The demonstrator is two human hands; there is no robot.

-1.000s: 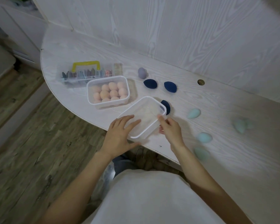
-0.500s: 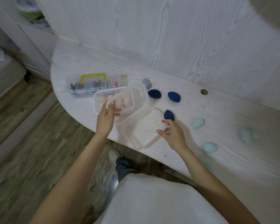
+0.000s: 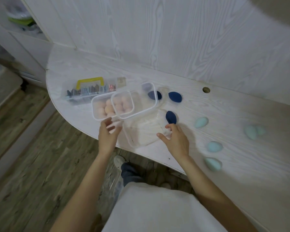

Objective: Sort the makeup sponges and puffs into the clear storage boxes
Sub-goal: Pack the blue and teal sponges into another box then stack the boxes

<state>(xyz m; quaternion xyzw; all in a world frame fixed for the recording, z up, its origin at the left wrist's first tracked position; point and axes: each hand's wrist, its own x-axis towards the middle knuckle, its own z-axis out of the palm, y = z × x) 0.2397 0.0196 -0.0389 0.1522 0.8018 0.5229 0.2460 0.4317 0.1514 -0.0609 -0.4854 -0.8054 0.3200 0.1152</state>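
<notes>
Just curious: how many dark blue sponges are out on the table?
3. One beside the right hand, one farther back, one partly behind the clear lid. None seems hidden.

The desk (image 3: 224, 114) is whitewashed wood with a visible grain, matt, and the wall panel (image 3: 174, 39) behind its back edge has the same finish. The floor (image 3: 32, 156) is grey-brown wood plank, dull and streaked. The open box (image 3: 141, 134) near the front edge is clear plastic, thin and slightly glossy, as are the loose lid (image 3: 136, 101) and the box of peach sponges (image 3: 104, 108). The navy sponges (image 3: 171, 117) and pale teal sponges (image 3: 213, 147) look soft, matt and foam-like. The carry case (image 3: 89, 91) toward the left end is clear plastic with a glossy yellow handle.
</notes>
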